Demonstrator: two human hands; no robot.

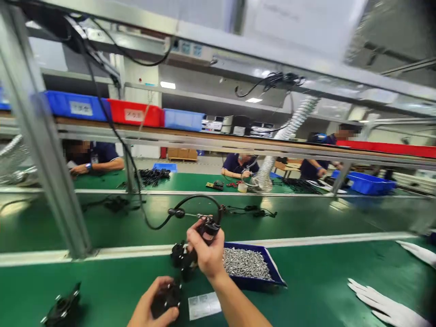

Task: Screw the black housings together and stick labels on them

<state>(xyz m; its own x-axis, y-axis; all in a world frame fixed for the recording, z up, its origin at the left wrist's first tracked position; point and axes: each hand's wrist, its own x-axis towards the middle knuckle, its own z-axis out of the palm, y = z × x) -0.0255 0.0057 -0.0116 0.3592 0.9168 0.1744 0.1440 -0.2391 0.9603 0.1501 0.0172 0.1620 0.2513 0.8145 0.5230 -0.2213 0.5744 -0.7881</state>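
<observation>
My right hand (208, 252) is wrapped around a black corded electric screwdriver (210, 229), held above the green bench. In my left hand (150, 305), fingers closed around its sides, is a black plastic part (169, 296) with small silver screws standing on it. Just beyond it, partly behind my right hand, are more black parts (178, 254). Beside my right wrist sits a blue tray (257, 284) full of loose silver screws (247, 262). A flat pale sheet (203, 306) lies between my forearms. Another black part with screws (64, 305) rests at the lower left.
White gloves (386, 302) lie at the right. A metal post (51, 136) stands left, and a black cable (114, 131) hangs near it. Blue and red bins (134, 113) line the shelf above. Across the line, several people (240, 164) work at a green bench.
</observation>
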